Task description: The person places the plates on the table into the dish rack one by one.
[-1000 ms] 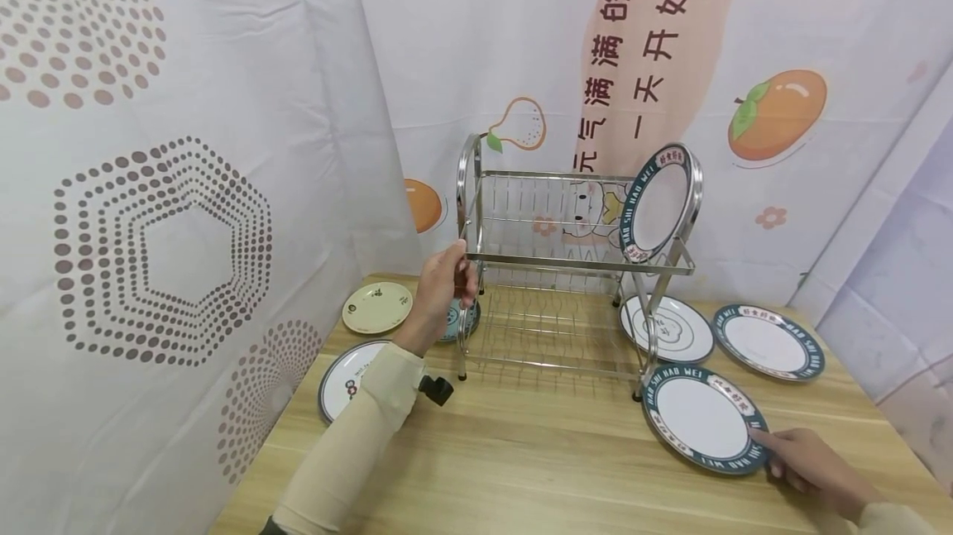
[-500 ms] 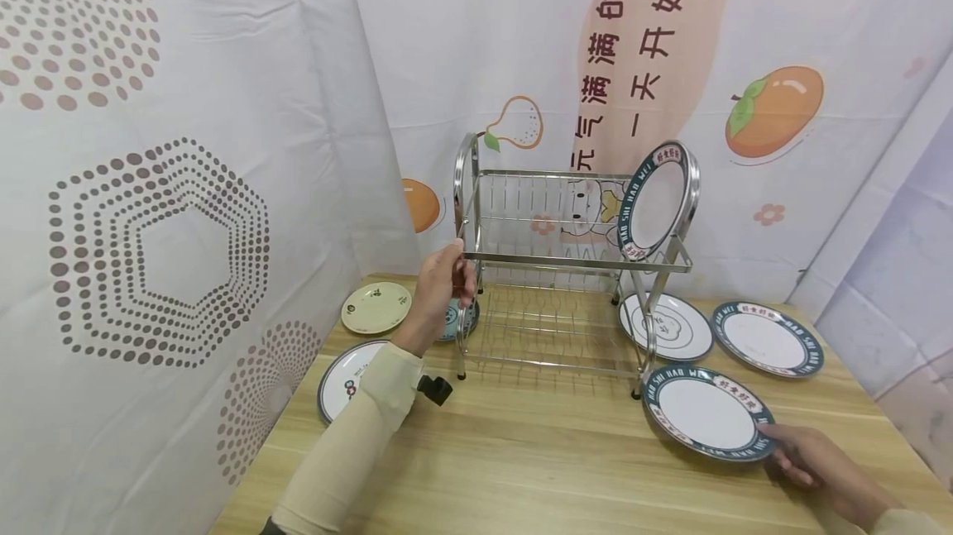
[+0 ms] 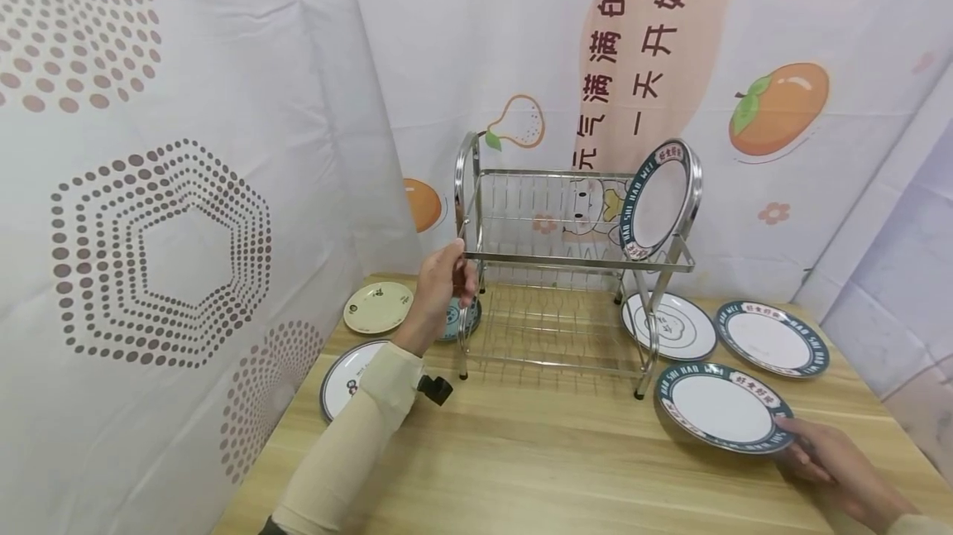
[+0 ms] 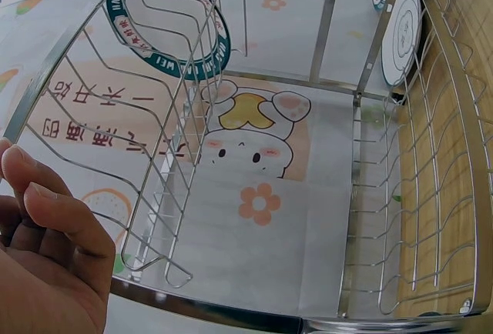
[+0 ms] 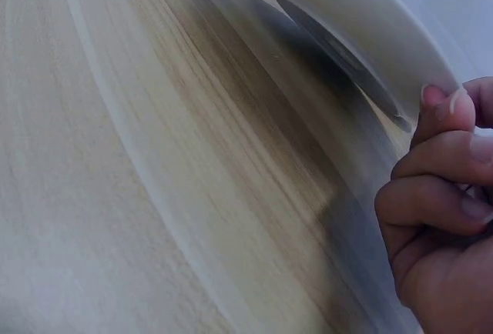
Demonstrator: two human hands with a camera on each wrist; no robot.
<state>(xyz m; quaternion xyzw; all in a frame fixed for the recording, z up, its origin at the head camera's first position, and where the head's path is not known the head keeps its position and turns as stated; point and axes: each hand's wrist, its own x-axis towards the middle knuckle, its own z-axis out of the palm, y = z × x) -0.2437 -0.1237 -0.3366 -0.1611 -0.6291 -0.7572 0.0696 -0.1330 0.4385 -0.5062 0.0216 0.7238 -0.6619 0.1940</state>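
Note:
My right hand (image 3: 832,462) pinches the right rim of a white plate (image 3: 720,408) with a dark green lettered border. In the right wrist view the plate's pale underside (image 5: 370,26) shows, tilted above the wood with a shadow beneath, and thumb and fingertip grip its edge. My left hand (image 3: 441,287) holds the front left corner of a two-tier metal dish rack (image 3: 566,259), at the upper tier's rail. One matching green-bordered plate (image 3: 655,203) stands upright at the right end of that tier; the left wrist view shows this standing plate (image 4: 169,22) between the wires.
On the wooden table (image 3: 536,460), a white line-patterned plate (image 3: 670,327) and another green-bordered plate (image 3: 773,340) lie right of the rack. To the left lie a yellowish plate (image 3: 378,308), a dark-rimmed white plate (image 3: 346,378) and a small teal plate (image 3: 451,322). Printed curtains (image 3: 491,47) hang behind.
The plate in my right hand has risen from the table and shifted slightly right, away from the rack's foot. My left hand stays at the rack's corner.

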